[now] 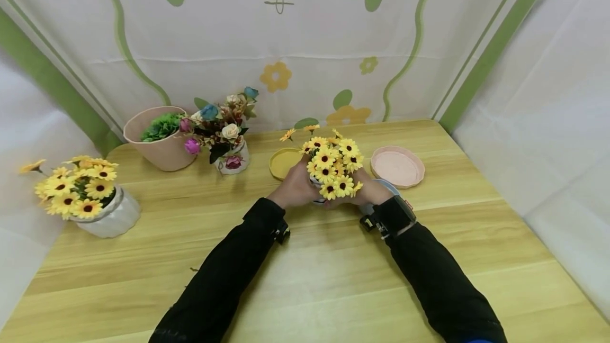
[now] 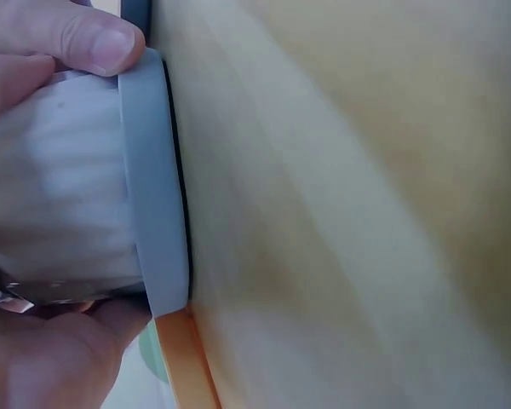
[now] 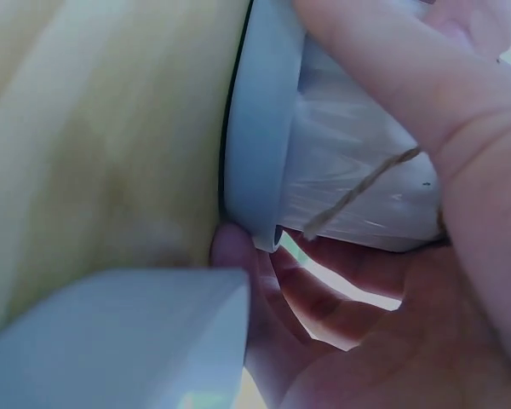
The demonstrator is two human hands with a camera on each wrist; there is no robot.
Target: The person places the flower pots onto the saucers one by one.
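Wooden tabletop (image 1: 310,285), white printed cloth (image 1: 324,30) behind. We list: one white pot of yellow flowers (image 1: 325,158), mid-table, standing in a blue-grey saucer (image 2: 156,196), left hand (image 1: 297,184) and right hand (image 1: 369,189) both curled round its sides; one yellow saucer (image 1: 281,164), just behind; one pink saucer (image 1: 397,167), rightward; one similar flowerpot (image 1: 111,216), far left.

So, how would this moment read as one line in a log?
hands: left hand, right hand hold white flowerpot | contents: yellow flowers | under flowerpot: blue-grey saucer | nearby: pink saucer
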